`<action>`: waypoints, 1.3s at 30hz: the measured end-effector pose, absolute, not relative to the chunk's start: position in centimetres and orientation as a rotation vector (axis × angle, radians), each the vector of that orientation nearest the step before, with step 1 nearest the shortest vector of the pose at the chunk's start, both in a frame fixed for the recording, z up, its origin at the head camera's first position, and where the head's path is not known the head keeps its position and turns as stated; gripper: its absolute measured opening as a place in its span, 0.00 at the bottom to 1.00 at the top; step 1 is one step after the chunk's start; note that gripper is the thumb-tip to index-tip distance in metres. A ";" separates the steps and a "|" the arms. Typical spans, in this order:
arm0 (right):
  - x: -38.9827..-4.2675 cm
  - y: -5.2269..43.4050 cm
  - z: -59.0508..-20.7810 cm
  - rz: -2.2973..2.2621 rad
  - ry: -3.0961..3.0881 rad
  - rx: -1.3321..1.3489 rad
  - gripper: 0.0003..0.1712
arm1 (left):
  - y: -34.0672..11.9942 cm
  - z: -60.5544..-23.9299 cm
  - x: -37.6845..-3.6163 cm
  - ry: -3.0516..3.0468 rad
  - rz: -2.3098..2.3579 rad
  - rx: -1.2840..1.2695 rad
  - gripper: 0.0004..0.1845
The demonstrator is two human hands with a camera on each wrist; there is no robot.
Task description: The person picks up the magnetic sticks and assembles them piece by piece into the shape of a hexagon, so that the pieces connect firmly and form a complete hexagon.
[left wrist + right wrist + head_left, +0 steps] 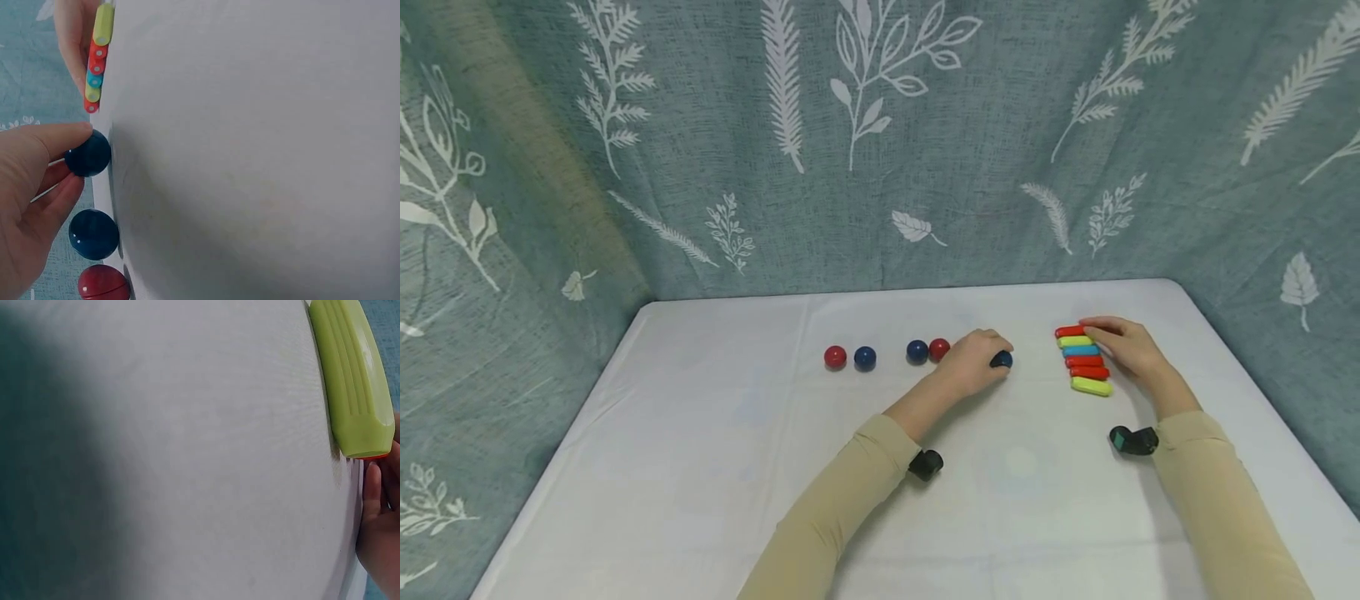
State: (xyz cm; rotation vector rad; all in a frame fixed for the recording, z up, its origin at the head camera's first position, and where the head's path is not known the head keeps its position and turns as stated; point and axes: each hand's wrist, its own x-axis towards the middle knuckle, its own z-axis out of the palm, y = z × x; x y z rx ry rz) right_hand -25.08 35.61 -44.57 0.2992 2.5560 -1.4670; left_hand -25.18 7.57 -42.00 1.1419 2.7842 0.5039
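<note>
My left hand (973,362) pinches a dark blue ball (89,154) between thumb and fingers, close over the white cloth. To the left of this hand lie a second blue ball (917,352) and a red ball (939,349), side by side. My right hand (1126,350) is at the far end of a row of stubby plastic sticks, its thumb and forefinger pinching the right end of the farthest red stick (1069,332). A yellow-green stick (353,378) lies at the near end of that row. In the right wrist view it hides part of the right hand's fingers.
Another red ball (835,358) and blue ball (865,359) sit farther left. Between the row's end sticks lie a yellow stick, a blue stick (1081,351) and red ones. A patterned green-grey curtain (880,208) hangs behind the table (700,467).
</note>
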 end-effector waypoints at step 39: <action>-24.7 35.3 -44.5 -1.476 2.545 0.302 0.35 | -4.8 -43.6 -16.1 2.495 1.215 0.759 0.18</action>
